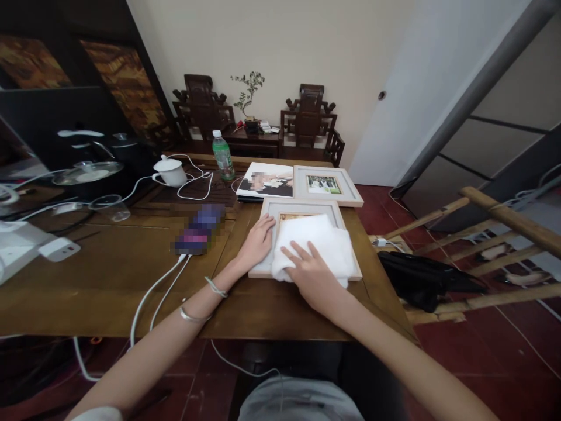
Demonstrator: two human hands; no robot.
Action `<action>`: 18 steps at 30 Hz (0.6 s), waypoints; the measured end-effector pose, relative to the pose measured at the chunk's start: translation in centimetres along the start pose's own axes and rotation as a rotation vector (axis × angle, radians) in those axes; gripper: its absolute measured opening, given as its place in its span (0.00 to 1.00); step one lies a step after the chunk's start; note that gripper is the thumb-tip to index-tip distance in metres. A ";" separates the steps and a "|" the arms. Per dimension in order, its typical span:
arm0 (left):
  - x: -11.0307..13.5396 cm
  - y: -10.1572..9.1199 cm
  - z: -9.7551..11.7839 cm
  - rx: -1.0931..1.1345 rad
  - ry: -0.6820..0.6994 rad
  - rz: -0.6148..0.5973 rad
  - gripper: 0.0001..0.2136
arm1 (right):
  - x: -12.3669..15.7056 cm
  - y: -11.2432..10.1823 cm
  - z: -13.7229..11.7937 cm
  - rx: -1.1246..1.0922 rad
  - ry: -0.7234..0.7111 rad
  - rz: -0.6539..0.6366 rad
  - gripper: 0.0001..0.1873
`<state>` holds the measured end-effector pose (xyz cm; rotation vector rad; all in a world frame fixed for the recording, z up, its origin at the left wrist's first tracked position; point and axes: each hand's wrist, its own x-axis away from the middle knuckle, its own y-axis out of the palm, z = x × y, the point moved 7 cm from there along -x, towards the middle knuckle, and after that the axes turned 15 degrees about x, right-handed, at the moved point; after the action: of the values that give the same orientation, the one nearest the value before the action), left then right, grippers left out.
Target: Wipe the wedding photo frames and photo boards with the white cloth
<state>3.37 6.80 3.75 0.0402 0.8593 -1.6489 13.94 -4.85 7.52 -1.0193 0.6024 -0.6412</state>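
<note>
A white towel [326, 242], folded into a thick pad, lies over the middle of a pale picture frame [302, 206]. My right hand [309, 272] presses on the towel from above, its fingers spread over the cloth. Against the frame's left side rests my left hand [258, 238], fingers stretched out along the edge. Most of the picture inside is hidden by the towel. Just behind stand a second frame [348, 175] with an outdoor photo and a photo album [280, 171] with a printed cover, both lying flat.
On the wooden table [210, 298] to the left are a phone [199, 228] with white cables, a plastic cup [118, 211], a lidded white mug [170, 173] and a green-labelled bottle [223, 156]. A bamboo rack [517, 228] with a black bag [421, 278] stands right of the table.
</note>
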 end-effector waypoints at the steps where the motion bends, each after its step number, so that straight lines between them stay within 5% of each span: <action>1: 0.0 -0.1 0.0 0.005 -0.007 -0.006 0.18 | -0.7 0.0 -0.6 0.003 -0.008 0.035 0.15; 6: 0.1 0.0 0.1 -0.044 -0.003 -0.057 0.18 | -0.3 0.3 -0.4 -0.005 0.009 0.070 0.15; 14: 0.2 0.6 0.0 -0.090 0.027 -0.073 0.19 | 7.4 1.4 6.5 0.094 0.228 -0.128 0.19; 18: 0.2 0.8 -0.1 -0.100 0.024 -0.090 0.19 | 8.4 2.3 8.7 0.123 0.272 -0.174 0.23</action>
<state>3.95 6.67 3.21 -0.0487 0.9730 -1.6899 26.28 -5.10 7.59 -0.8812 0.7063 -0.9690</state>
